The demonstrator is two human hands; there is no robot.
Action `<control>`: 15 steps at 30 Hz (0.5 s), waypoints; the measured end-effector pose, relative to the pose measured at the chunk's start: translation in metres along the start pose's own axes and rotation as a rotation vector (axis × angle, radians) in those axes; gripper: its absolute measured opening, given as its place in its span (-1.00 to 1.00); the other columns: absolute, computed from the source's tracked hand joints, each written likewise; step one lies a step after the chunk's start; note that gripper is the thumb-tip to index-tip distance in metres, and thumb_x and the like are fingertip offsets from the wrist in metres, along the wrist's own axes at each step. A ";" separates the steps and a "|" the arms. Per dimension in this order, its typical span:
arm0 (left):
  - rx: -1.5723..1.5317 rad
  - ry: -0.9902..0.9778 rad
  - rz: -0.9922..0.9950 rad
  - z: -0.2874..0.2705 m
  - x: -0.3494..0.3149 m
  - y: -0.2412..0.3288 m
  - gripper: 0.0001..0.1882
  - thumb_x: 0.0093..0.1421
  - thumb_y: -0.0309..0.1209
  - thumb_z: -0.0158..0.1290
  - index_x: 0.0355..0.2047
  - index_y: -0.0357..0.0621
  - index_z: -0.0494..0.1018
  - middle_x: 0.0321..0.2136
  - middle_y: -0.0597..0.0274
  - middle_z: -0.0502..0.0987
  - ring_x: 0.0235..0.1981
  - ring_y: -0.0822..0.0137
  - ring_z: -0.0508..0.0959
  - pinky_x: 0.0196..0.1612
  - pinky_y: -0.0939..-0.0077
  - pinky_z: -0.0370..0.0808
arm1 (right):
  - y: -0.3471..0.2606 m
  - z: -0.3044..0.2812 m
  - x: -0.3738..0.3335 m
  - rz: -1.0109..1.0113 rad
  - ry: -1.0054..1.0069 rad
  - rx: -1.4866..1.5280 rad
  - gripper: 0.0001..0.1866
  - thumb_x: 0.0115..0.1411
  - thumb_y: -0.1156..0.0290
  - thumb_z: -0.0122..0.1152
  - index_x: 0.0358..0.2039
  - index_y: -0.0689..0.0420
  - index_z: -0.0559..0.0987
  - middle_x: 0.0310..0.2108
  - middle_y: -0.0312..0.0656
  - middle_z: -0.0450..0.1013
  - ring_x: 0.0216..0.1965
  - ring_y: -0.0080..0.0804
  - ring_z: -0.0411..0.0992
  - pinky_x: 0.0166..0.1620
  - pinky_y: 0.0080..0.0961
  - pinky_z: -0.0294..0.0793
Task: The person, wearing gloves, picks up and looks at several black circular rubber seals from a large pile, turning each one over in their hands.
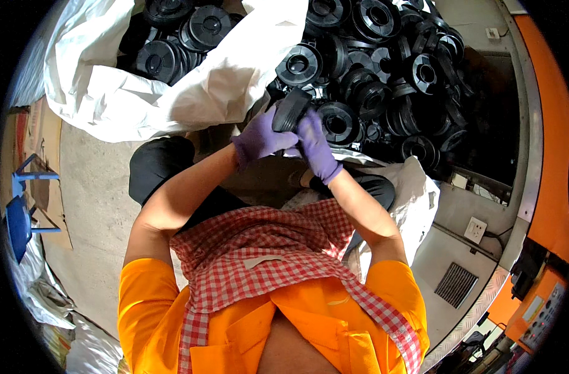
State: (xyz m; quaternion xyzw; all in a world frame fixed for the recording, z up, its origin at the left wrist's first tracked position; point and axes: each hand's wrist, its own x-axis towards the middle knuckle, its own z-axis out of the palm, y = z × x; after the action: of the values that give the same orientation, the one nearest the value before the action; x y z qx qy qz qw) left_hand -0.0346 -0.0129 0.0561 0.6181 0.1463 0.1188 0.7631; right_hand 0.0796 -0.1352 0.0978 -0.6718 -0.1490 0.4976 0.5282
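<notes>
My left hand [259, 137], in a purple glove, is closed round the lower left of a black wheel-like plastic part [292, 110] with a ridged rim. At its right side is my right hand [319, 147], also gloved in purple, slightly blurred, its fingers curled against the part. The palms and some fingertips are hidden. Just beyond my hands lies a heap of similar black round parts [339, 123], each with a hub in the middle. Left of the heap, a white sack [172, 109] holds more black discs [160, 61].
White sheeting [415, 193] lies under the heap's near edge. To the right stand a grey metal panel with a socket [476, 230] and vent [457, 285], and an orange machine [549, 156]. A blue chair [19, 224] stands on the far left.
</notes>
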 end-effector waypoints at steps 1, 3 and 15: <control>-0.028 -0.043 -0.013 -0.003 0.001 -0.003 -0.40 -0.06 -0.45 0.15 0.04 -0.26 0.26 -0.26 0.26 0.46 -0.27 0.49 0.44 -0.18 0.54 0.42 | 0.011 0.000 0.001 -0.288 0.030 -0.278 -0.44 0.08 0.30 0.27 0.05 0.13 0.30 0.07 -0.04 0.27 -0.01 -0.28 0.34 0.06 -0.32 0.35; -0.092 -0.124 -0.035 -0.005 0.002 0.000 -0.45 -0.04 -0.44 0.14 0.00 -0.27 0.29 -0.28 0.27 0.47 -0.27 0.48 0.44 -0.18 0.53 0.42 | 0.024 -0.011 0.003 -0.757 -0.020 -0.772 -0.49 0.02 0.34 0.29 -0.01 0.13 0.36 0.06 0.05 0.27 -0.01 -0.16 0.35 0.06 -0.26 0.35; 0.282 -0.057 -0.003 0.008 -0.005 0.005 -0.19 -0.12 -0.30 0.26 0.14 -0.28 0.18 -0.15 0.01 0.47 -0.03 0.20 0.42 0.05 0.38 0.33 | 0.049 -0.016 0.006 -0.162 0.034 -0.129 -0.49 0.14 0.12 0.16 -0.01 0.14 0.29 -0.23 -0.14 0.40 -0.28 -0.39 0.45 -0.35 -0.43 0.54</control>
State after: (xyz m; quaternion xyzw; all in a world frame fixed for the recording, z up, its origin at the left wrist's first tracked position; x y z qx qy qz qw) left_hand -0.0365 -0.0212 0.0629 0.7222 0.1406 0.0782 0.6727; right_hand 0.0797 -0.1590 0.0517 -0.6983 -0.2257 0.4313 0.5249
